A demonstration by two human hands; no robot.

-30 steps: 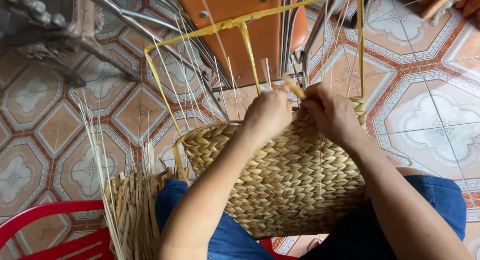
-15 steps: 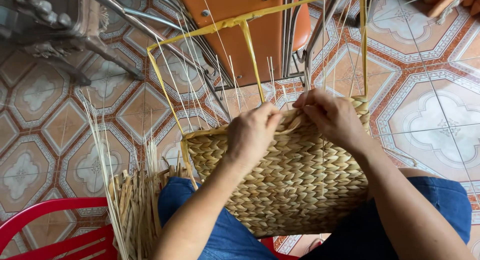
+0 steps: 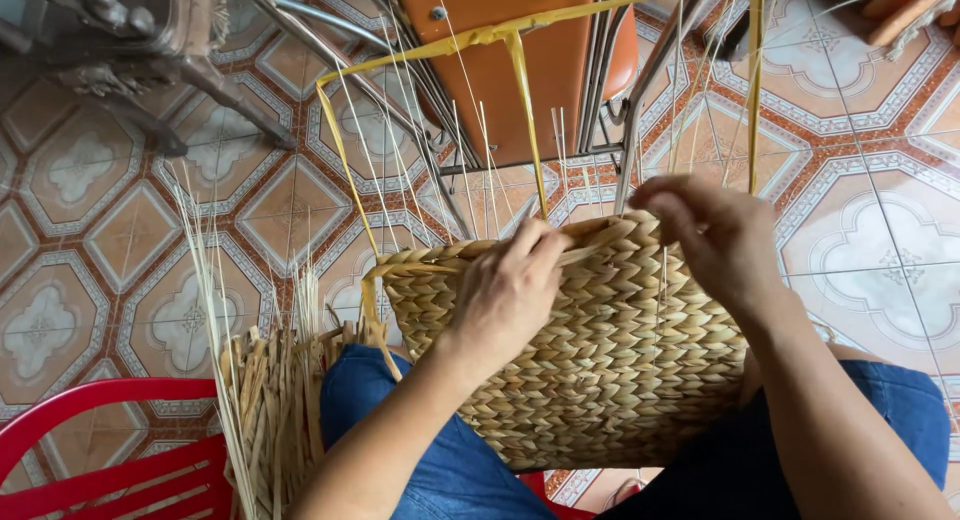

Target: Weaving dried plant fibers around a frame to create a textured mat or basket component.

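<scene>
Half-woven straw basket (image 3: 590, 370) rested on the lap, top edge pointing away from the body, long axis left to right. Left hand (image 3: 510, 290) pinched shut on a flat straw strand (image 3: 585, 248) along the top edge; right hand (image 3: 715, 235) curled just beside, at the rim, grip unclear. Loose straw bundle (image 3: 265, 410) lay left, over a patterned tile floor (image 3: 120, 230), orange chair (image 3: 530, 50) beyond.

The floor (image 3: 130, 230) was laid with glazed tiles in cream, tan and red octagonal patterns, lit by soft daylight. An orange metal-legged chair (image 3: 545, 50) stood at the far centre. A dark carved wooden furniture leg (image 3: 150, 50) stood far left; a red plastic chair (image 3: 110, 460) sat near left.
</scene>
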